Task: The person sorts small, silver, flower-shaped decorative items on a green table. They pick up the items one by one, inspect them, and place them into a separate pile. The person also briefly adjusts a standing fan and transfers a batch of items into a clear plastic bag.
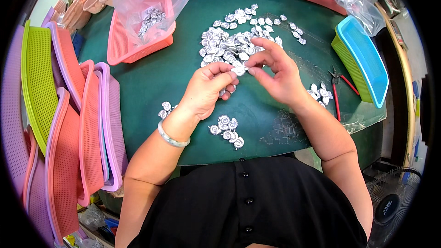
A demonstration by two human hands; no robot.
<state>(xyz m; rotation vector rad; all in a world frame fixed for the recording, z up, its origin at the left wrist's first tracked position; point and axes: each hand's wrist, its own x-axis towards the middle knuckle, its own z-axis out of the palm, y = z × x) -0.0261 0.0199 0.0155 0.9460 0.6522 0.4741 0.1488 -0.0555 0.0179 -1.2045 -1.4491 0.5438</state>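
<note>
Between my two hands is a small silver spiral-shaped metal piece [239,70]. My left hand [202,89] pinches it by thumb and forefinger, and more silver pieces show under its curled fingers. My right hand [282,78] has thumb and forefinger closed at the piece's right edge, its other fingers raised. Just beyond lies a heap of like silver pieces [218,43]. Nearer to me, a small group of pieces [226,129] lies on the green table [262,124]. Another few pieces [164,109] sit by my left wrist, and several pieces [321,93] beside my right forearm.
Red-handled pliers [336,87] lie at the right, near a blue-and-green basket [367,59]. A pink basket [119,46] with a plastic bag of silver pieces stands at the far left. Stacked coloured baskets [69,124] line the left side. A fan [390,202] is at the lower right.
</note>
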